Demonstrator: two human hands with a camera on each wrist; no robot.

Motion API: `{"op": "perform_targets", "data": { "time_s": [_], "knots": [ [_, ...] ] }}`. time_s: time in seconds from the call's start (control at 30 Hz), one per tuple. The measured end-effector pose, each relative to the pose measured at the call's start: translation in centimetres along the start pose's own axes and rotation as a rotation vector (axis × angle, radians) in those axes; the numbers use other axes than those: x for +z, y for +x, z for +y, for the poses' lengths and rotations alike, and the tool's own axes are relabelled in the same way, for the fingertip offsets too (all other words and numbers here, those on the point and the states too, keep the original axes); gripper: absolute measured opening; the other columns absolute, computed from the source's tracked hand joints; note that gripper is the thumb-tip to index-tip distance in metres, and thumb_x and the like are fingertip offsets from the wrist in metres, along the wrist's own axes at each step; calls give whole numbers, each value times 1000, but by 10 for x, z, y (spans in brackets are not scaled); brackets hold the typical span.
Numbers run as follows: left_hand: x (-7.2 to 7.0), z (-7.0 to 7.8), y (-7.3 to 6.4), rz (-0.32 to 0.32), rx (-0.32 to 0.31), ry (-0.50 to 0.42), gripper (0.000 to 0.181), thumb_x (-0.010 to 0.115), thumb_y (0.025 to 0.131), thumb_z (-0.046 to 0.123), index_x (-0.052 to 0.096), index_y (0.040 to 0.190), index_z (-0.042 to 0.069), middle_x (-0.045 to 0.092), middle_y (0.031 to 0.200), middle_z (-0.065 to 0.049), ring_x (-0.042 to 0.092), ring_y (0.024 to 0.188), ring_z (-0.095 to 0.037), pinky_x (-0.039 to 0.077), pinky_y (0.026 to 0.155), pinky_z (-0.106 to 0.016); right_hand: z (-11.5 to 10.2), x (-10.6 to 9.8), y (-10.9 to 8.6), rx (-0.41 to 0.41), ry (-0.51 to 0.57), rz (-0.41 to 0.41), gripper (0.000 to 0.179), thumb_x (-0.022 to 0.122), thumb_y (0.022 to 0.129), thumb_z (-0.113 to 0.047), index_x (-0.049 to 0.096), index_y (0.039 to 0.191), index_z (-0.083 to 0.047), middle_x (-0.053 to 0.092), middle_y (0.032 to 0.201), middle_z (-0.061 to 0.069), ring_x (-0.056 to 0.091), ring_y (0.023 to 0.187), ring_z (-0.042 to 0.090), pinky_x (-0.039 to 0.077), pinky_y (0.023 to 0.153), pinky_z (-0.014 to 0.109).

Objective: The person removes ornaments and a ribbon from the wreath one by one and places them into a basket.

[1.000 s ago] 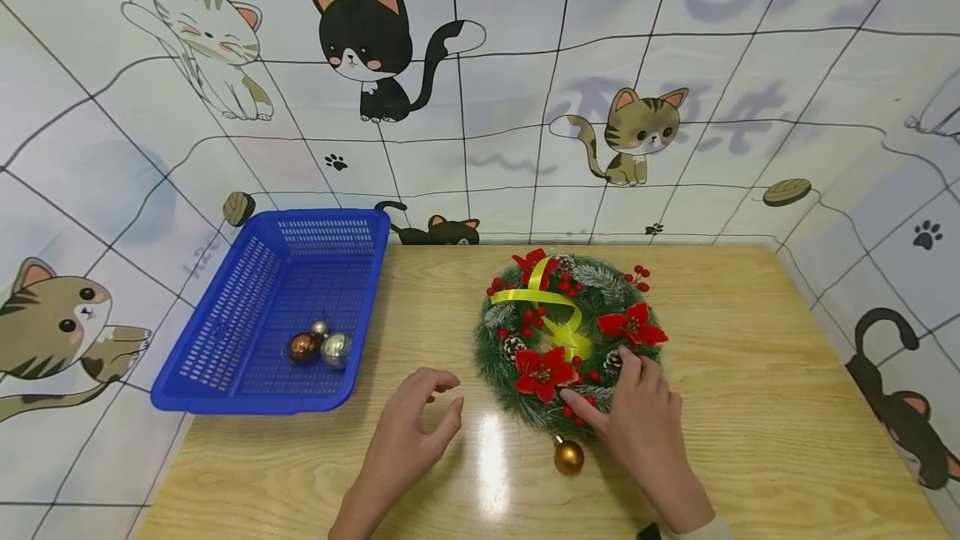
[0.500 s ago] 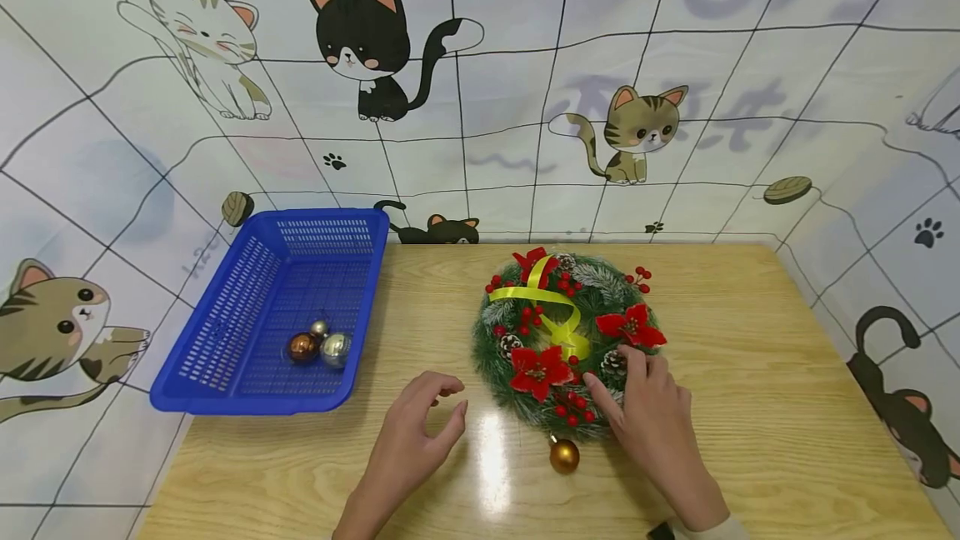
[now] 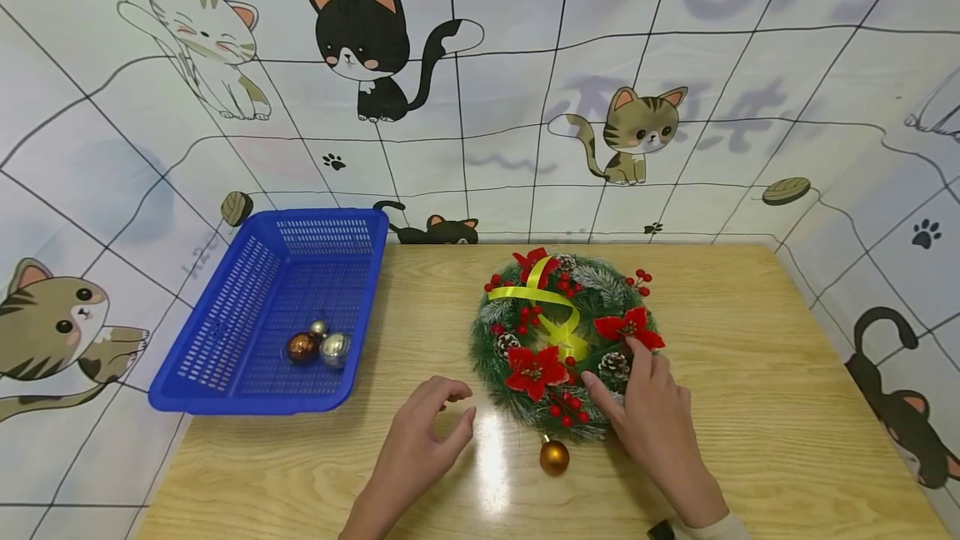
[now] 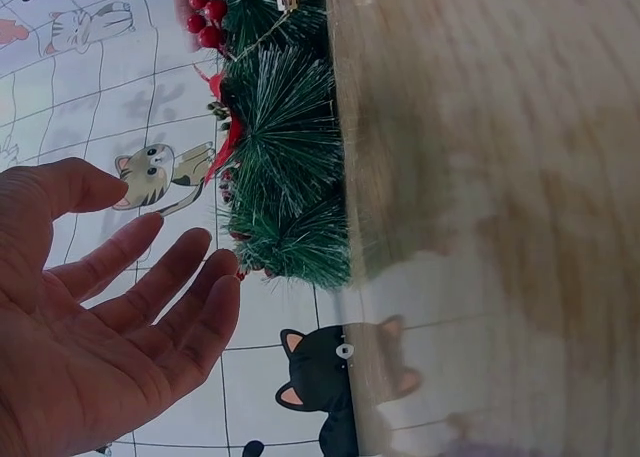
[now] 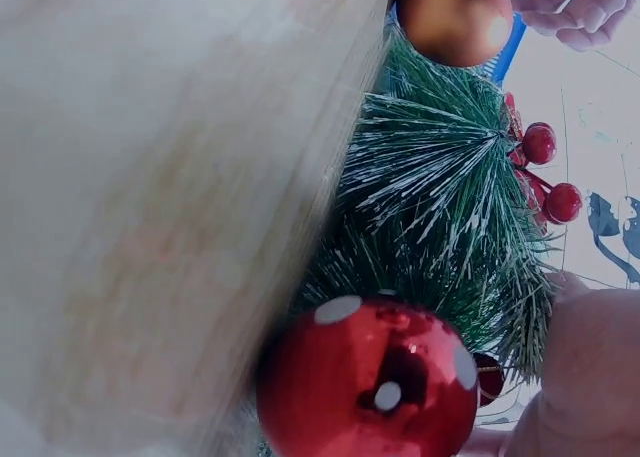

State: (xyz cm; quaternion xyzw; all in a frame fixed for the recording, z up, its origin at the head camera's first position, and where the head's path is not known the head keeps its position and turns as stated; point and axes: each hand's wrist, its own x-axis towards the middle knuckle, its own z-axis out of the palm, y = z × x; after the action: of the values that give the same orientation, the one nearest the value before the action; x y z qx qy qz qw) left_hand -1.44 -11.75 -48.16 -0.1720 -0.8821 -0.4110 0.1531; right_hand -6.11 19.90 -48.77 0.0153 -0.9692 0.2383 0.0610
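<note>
A green wreath (image 3: 498, 377) lies on the table, dressed with red flowers (image 3: 536, 372), pine cones (image 3: 614, 366), berries and a yellow ribbon (image 3: 532, 295). My right hand (image 3: 660, 415) rests on its right front part, index fingertip at a red flower and thumb near the inner edge. At the front edge sits a gold-orange bauble (image 3: 554, 457). A red bauble with white spots (image 5: 370, 382) shows beside the wreath in the right wrist view; my hand hides it in the head view. Left of the wreath hovers my left hand (image 3: 423, 436), fingers loosely bent, holding nothing.
At the left stands a blue plastic basket (image 3: 168, 398) with a copper bauble (image 3: 303, 348), a silver bauble (image 3: 336, 350) and a small pale bauble (image 3: 319, 328) inside. A wall covering with cartoon cats (image 3: 363, 32) encloses the wooden table (image 3: 765, 407).
The wreath has turned slightly, its front flower and gold-orange bauble shifting left. My right thumb has moved off the berries to the inner edge. My left hand has drifted slightly right.
</note>
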Motion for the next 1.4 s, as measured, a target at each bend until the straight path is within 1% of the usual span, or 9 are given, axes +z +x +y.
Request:
{"op": "perform_targets", "data": {
  "time_s": [0.23,0.43,0.57,0.73,0.83,0.93,1.07,1.27,1.4],
  "knots": [
    [2,1,-1,-28,-6,6,24,83,94,10,72,113,19,70,113,11,69,102,-21,58,87,-36,1,-1,-1,-52,-17,17,72,61,111,-48,44,153,8,54,116,35,59,79,43,44,68,58],
    [9,0,-3,-19,56,-16,28,85,92,8,72,114,17,70,111,11,68,102,-17,59,88,-34,0,-2,-2,-72,10,49,62,58,113,-39,45,153,6,56,117,35,59,77,46,45,70,61],
    [14,0,-5,-24,92,-27,31,85,90,6,71,116,16,71,111,6,68,103,-15,58,89,-33,0,-3,0,-62,12,42,66,58,113,-39,38,159,5,57,122,38,61,77,49,46,72,63],
    [16,3,-6,-38,105,-45,32,86,90,6,70,117,15,72,111,2,67,104,-12,59,89,-32,1,-5,2,-33,-27,4,85,60,111,-46,25,165,11,56,130,42,58,63,42,49,69,62],
    [18,4,-6,-45,106,-43,32,86,90,7,70,116,15,72,110,1,68,102,-14,59,89,-32,1,-6,3,-8,-33,-35,92,59,111,-51,22,165,14,53,139,44,60,65,44,50,74,65],
    [19,5,-6,-57,105,-34,32,87,89,7,70,115,13,72,110,1,68,102,-14,59,89,-33,1,-7,3,5,-28,-58,91,58,111,-53,27,162,16,51,144,44,64,74,51,50,80,70],
    [22,6,-8,-88,87,-16,35,88,88,10,71,118,12,71,114,6,67,105,-11,59,91,-34,2,-7,4,3,-35,-66,86,57,111,-52,37,155,19,53,137,43,62,74,49,51,83,71],
    [26,7,-10,-122,74,5,36,89,87,16,71,118,10,71,113,5,67,104,-12,59,90,-35,3,-6,6,16,-31,-84,83,57,110,-54,44,151,18,56,131,40,51,60,35,53,73,64],
    [28,8,-10,-153,51,-7,36,89,88,17,71,118,9,72,112,3,69,101,-15,59,89,-34,2,-7,6,35,-28,-94,82,58,110,-55,46,151,15,58,127,39,49,59,33,52,65,57]
  ]
}}
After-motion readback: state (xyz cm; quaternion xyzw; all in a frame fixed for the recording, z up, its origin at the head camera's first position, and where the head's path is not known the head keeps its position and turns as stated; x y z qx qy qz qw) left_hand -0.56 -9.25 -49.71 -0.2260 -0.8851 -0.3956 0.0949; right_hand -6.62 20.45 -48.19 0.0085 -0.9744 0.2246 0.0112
